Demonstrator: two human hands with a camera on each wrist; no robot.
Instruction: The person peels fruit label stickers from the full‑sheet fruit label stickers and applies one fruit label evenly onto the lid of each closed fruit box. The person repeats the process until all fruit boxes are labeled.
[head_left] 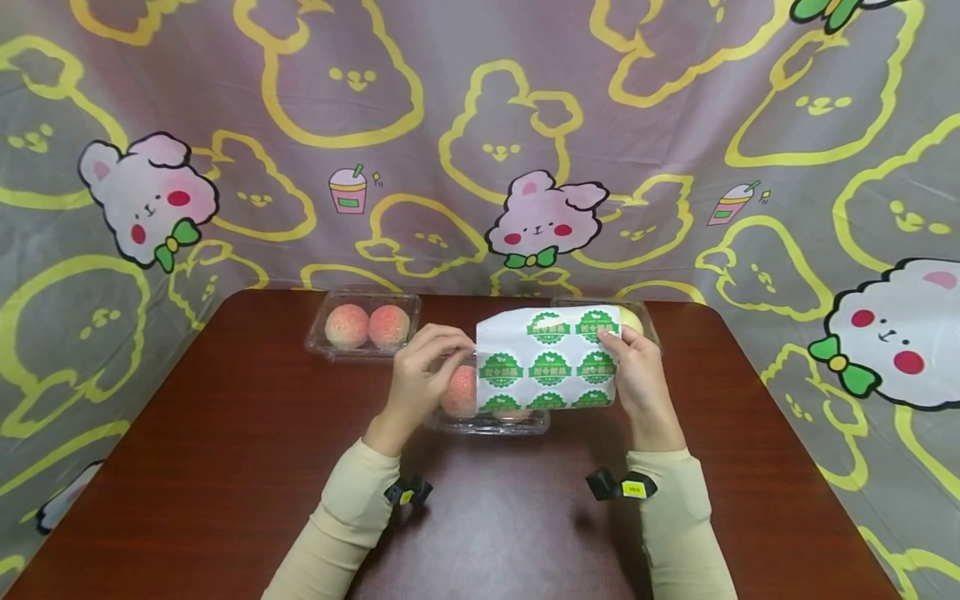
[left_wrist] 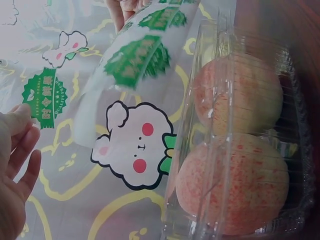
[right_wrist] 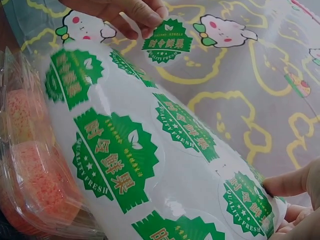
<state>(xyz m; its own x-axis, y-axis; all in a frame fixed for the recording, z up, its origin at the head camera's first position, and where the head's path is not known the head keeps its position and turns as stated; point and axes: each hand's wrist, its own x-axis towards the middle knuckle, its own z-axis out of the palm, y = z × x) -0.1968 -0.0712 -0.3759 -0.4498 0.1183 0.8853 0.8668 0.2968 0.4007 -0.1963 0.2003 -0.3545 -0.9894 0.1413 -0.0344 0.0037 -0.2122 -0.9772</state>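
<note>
My right hand grips the right edge of a white sheet of stickers, thumb on the front. Round green labels with a leaf mark cover the sheet, which bends in the right wrist view; a blank spot shows at its upper left. Just left of the sheet, my left hand pinches one loose green sticker between thumb and fingertips. That sticker is off the sheet. Behind and below the sheet stands a clear plastic box with two peach-like fruits, partly hidden by the sheet in the head view.
At the table's back left stands another clear box with two pinkish fruits. A third clear box at the back right holds a yellowish fruit, mostly behind the sheet. A patterned curtain hangs behind the brown table.
</note>
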